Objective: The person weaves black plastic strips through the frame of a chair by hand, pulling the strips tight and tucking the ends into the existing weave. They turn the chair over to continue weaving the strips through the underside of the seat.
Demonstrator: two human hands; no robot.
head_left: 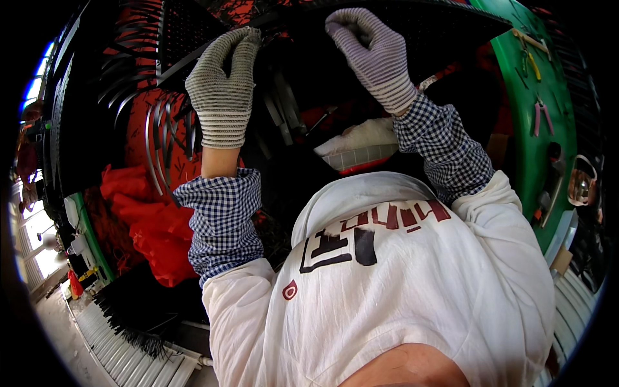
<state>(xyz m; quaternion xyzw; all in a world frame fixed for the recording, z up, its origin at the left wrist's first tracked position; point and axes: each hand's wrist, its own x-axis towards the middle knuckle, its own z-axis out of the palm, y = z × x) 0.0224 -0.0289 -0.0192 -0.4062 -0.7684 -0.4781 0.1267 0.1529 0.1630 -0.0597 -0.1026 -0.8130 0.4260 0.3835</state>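
Observation:
My left hand [222, 87], in a grey-and-white striped knit glove, is raised at upper left of centre. Its thumb and fingers come together in a pinch beside a black perforated panel [187, 39]. Opposite it, my right hand [374, 58], in a similar glove, has its thumb and fingers curled together, near another dark perforated surface [445, 29]. Whatever either pinch holds is too dark and small to make out. Black strips [171, 132] hang in loops below the left panel, left of my left hand. Checked sleeve covers reach over both forearms.
A red cloth or bag [151, 226] lies to the left. Between my forearms sits a pale pad [358, 142]. On the right, a green board [561, 138] carries pink-handled pliers [543, 119] and a yellow-handled tool [534, 64]. White rollers [129, 351] run at lower left.

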